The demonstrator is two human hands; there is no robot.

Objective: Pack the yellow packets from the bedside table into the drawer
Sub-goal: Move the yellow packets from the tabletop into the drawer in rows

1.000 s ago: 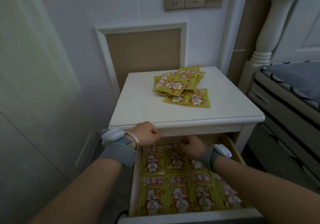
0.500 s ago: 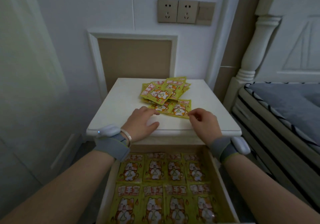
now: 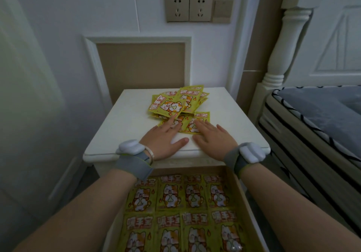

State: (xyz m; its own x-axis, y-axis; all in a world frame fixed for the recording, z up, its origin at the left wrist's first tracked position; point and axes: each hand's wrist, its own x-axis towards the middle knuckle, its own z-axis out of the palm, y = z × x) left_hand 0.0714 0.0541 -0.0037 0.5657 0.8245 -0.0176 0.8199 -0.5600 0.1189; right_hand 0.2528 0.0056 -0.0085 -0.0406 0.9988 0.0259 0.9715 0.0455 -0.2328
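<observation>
A loose heap of yellow packets (image 3: 175,103) with a cartoon cat lies on the white bedside table (image 3: 125,126). My left hand (image 3: 164,138) lies flat on the table, its fingertips on the nearest packets (image 3: 187,123). My right hand (image 3: 213,136) lies flat beside it, fingers spread, fingertips on the same front packets. Neither hand grips anything. Below, the open drawer (image 3: 244,197) holds two rows of yellow packets (image 3: 181,208) laid flat side by side.
A bed with a grey mattress (image 3: 316,115) and a white post (image 3: 281,52) stands close on the right. Wall sockets (image 3: 188,7) sit above the table. A white panel (image 3: 29,95) runs along the left.
Both hands came up out of the drawer onto the table top and slid forward to the front packets. My fingers have flattened and spread.
</observation>
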